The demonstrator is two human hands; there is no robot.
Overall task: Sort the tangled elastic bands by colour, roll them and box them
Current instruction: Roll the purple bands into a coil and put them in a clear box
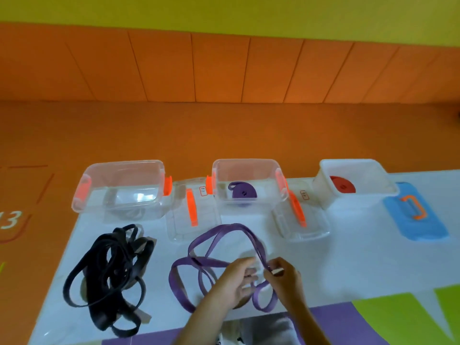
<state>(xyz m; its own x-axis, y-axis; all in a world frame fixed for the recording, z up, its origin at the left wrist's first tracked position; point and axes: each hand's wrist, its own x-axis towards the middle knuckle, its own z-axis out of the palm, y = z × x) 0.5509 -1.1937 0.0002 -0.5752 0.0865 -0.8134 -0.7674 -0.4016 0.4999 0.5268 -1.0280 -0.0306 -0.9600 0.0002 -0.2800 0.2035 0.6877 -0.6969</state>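
At the left of the frame a tangle of black bands (109, 277) lies on the counter (361, 257) below an open clear box (119, 188), not yet rolled. In the centre, loose purple bands (214, 245) sprawl in overlapping loops below the middle box (249, 165), which holds a purple roll (242, 192). The step in hand looks like starting a roll. It would go best with one band freed from the other loops, laid flat without twist, and the first turn kept tight. The left hand (236, 280) lies over the strands with fairly straight fingers; the blur hides whether it pinches one. Just beside it, the right hand (283, 277) pinches a folded purple end between thumb and curled fingers. Farther right, a red roll (342, 186) sits in the white box (358, 165).
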